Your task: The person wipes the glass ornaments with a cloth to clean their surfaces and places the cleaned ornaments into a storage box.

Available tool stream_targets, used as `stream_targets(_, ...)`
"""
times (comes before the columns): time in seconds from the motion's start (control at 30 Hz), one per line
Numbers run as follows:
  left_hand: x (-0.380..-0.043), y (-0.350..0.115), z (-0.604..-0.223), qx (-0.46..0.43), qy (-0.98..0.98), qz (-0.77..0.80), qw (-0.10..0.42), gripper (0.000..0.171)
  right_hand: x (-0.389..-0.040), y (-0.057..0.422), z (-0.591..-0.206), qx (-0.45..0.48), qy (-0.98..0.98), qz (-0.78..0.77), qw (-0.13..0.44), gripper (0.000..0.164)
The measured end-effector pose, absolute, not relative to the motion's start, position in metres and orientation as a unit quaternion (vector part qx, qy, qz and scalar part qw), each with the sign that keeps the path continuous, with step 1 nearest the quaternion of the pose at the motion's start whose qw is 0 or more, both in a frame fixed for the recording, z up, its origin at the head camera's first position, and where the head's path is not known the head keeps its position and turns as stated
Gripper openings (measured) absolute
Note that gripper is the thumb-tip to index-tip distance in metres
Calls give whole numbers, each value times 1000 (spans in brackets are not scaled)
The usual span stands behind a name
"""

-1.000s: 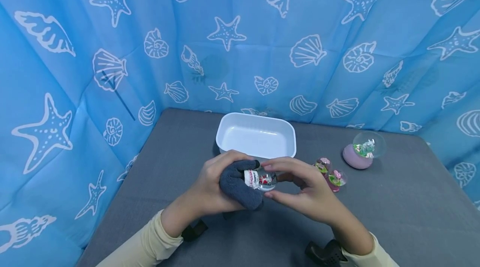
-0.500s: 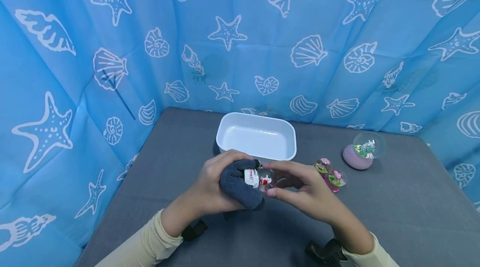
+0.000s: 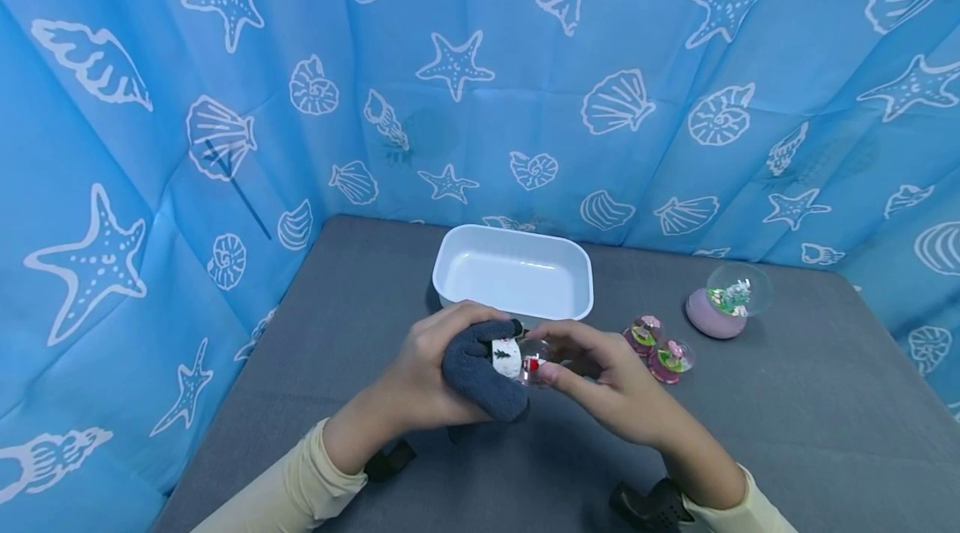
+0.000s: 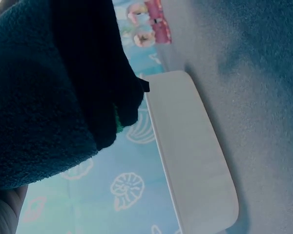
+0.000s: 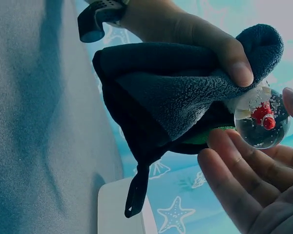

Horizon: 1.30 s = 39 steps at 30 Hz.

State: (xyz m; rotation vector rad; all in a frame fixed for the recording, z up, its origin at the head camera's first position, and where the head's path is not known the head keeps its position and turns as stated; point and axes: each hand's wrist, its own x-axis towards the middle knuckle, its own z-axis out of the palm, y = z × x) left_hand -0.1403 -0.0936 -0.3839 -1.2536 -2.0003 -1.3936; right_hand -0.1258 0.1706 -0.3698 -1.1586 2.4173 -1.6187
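A small snow globe (image 3: 506,356) with a white base, a clear dome and a red figure inside lies sideways between my hands. My left hand (image 3: 431,371) grips a dark grey-blue cloth (image 3: 472,371) folded around the white base. In the right wrist view the cloth (image 5: 171,97) shows a hanging loop, and the left thumb presses it near the base. My right hand (image 3: 600,375) holds the clear dome (image 5: 262,118) between thumb and fingers. The left wrist view shows mostly the cloth (image 4: 44,97); the globe is hidden there.
Just behind the hands stands a white rectangular tub (image 3: 512,271) on the grey table (image 3: 360,300). Two small pink snow globes (image 3: 671,360) are to the right, with a larger purple-based snow globe (image 3: 716,312) beyond them. A blue shell-patterned curtain (image 3: 480,125) borders the table.
The snow globe has turned in the cloth: its base showed red lettering and now shows a dark tree. My right fingers have shifted around the dome. The left hand has barely moved.
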Motion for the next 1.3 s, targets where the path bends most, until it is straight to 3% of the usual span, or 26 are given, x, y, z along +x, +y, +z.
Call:
stream_targets(0.3,-140,-92,-385,-444,-721,-498,188,78,-124,171,-364,-359,767,-532,-5,32)
stream_targets(0.53,-144,-93,-387,-444,-720,-490,212,77,-127,186,-353,-346,770,-534,-51,42)
stream_targets(0.93,-146,-98,-384,-440,-722,-496,200,75,-141,190,-344,-290,792,-514,-158,49)
stream_targets(1.3,-144,-100,-383,-446,-724,-494,183,77,-178,167,-355,-239,837,-476,-124,43)
